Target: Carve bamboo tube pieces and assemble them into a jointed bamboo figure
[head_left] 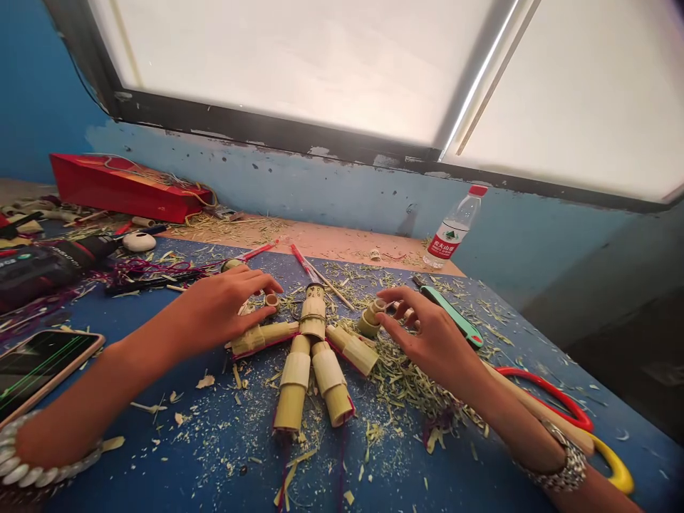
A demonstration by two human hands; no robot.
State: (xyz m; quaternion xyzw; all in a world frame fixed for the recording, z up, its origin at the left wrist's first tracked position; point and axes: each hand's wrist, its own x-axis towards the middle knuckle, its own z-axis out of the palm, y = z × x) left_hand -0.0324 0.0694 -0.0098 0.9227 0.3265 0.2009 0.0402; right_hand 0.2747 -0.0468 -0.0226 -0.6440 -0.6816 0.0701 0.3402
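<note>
A jointed figure of pale bamboo tubes lies in the middle of the table, its upright body tube (313, 313) marked with small writing. Two leg tubes (296, 377) point toward me, and arm tubes (351, 349) spread to either side. My left hand (227, 303) is above the left arm tube, thumb and forefinger closed around a small bamboo ring (271, 302). On the other side, my right hand (422, 324) pinches a short stepped bamboo piece (370, 320) between thumb and fingertips. Purple string trails from the legs.
Shavings (422, 392) cover much of the blue table. Scissors with red and yellow handles (614, 463) and a green utility knife (454, 317) lie right. A water bottle (452, 231) stands behind. A phone (43, 370), power drill (53, 267) and red box (122, 189) are left.
</note>
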